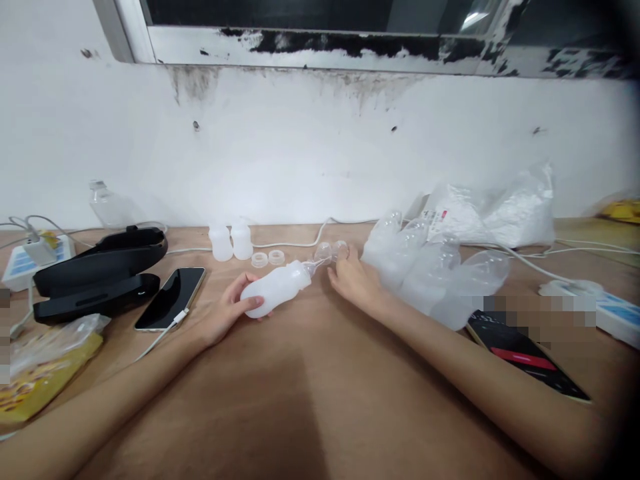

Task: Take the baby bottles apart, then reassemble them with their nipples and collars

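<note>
My left hand is wrapped round a frosted white baby bottle, held tilted with its neck toward the right. A clear teat tops that neck. Beyond it, two clear domed caps lie side by side on the table. The fingers of my right hand are curled at the right-hand cap, touching it; the fingertips are partly hidden. Two white bottles without tops stand toward the wall, with two screw rings in front of them.
Several capped bottles are grouped beyond my right forearm, before a plastic bag. Phones lie at left and right. An open black case, a yellow snack bag, power strips and white cables surround the workspace.
</note>
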Motion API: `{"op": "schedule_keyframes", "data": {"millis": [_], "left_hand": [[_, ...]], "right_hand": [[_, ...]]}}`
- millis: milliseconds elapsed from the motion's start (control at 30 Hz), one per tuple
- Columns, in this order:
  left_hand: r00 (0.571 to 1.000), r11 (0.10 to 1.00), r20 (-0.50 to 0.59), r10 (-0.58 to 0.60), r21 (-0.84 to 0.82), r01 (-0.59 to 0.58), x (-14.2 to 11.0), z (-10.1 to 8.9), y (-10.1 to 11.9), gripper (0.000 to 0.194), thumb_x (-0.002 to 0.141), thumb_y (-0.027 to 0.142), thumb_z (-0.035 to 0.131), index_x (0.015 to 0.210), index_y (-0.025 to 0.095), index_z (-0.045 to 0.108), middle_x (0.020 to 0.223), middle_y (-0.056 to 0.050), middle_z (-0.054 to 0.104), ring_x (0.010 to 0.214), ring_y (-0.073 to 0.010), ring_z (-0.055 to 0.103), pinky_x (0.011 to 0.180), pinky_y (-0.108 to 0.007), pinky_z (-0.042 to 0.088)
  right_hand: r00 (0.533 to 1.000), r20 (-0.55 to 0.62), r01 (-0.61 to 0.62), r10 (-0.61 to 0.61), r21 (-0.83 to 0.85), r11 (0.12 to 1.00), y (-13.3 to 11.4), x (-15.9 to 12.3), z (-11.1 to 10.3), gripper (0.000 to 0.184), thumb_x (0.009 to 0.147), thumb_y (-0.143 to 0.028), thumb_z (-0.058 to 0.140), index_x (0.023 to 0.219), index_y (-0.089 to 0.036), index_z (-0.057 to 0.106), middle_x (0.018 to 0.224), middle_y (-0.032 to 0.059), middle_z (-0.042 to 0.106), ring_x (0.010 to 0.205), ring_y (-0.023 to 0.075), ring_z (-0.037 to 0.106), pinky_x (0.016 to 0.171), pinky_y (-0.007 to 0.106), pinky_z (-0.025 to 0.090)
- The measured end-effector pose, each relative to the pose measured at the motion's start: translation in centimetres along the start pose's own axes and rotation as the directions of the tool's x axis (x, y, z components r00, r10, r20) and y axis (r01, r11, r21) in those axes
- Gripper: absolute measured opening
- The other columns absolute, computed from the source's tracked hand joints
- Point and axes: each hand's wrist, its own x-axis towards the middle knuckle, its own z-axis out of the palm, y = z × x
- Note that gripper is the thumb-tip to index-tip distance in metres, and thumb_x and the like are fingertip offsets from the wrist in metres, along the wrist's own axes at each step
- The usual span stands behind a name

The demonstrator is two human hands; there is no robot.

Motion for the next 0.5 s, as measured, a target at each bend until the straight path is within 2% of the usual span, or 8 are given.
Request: {"op": "schedule_keyframes", "data": {"millis": [100,200,300,400,500], "left_hand": [[1.000,0.999,0.016,-0.012,-0.034,0.012,0.0,0.0,-0.1,0.023,0.075,0.027,0.055,0.088,0.018,0.038,0.069,-0.002,0.061,0.064,-0.0150,0.056,0.058,-0.025,0.040],[1.000,0.996,0.025,-0.013,-0.090,0.016,0.1,-0.1,-0.2,0.021,0.076,0.025,0.053,0.091,0.018,0.039,0.072,-0.002,0.061,0.065,-0.0146,0.056,0.058,-0.024,0.040],[1.000,0.988,0.023,-0.003,-0.154,0.007,0.3,-0.2,-0.3,0.023,0.077,0.025,0.052,0.096,0.019,0.041,0.082,-0.004,0.058,0.068,-0.0155,0.058,0.056,-0.024,0.040],[1.000,0.980,0.020,0.014,-0.197,-0.010,0.3,-0.3,-0.2,0.023,0.078,0.024,0.051,0.098,0.020,0.042,0.087,-0.004,0.056,0.068,-0.0149,0.057,0.054,-0.023,0.040],[0.999,0.980,0.027,0.017,-0.199,-0.011,0.4,-0.4,-0.2,0.024,0.079,0.025,0.050,0.101,0.018,0.043,0.084,-0.005,0.057,0.066,-0.0144,0.056,0.054,-0.023,0.040]], "right_hand": [[1.000,0.026,0.008,-0.008,-0.008,1.000,0.2,-0.1,0.3,0.042,0.081,-0.022,0.039,0.118,-0.002,0.039,0.110,0.0255,0.046,0.079,0.0298,0.059,0.055,0.033,0.043],[0.999,0.048,0.024,-0.025,0.005,1.000,0.3,-0.8,-0.4,0.036,0.082,-0.021,0.038,0.111,-0.001,0.045,0.106,0.0248,0.046,0.071,0.0281,0.060,0.053,0.033,0.041],[0.993,0.093,0.072,-0.077,0.057,0.996,0.1,-2.1,-1.2,0.030,0.083,-0.027,0.039,0.101,-0.008,0.052,0.098,0.0186,0.051,0.070,0.0247,0.060,0.057,0.032,0.041],[0.978,0.137,0.138,-0.160,0.160,0.977,0.2,-3.5,-1.2,0.028,0.084,-0.036,0.037,0.088,-0.016,0.057,0.087,0.0102,0.054,0.072,0.0205,0.058,0.063,0.030,0.042],[0.971,0.087,0.185,-0.223,0.322,0.929,0.5,-4.6,-0.8,0.025,0.080,-0.040,0.043,0.089,-0.019,0.054,0.089,0.0078,0.053,0.075,0.0200,0.056,0.066,0.032,0.042]]}}
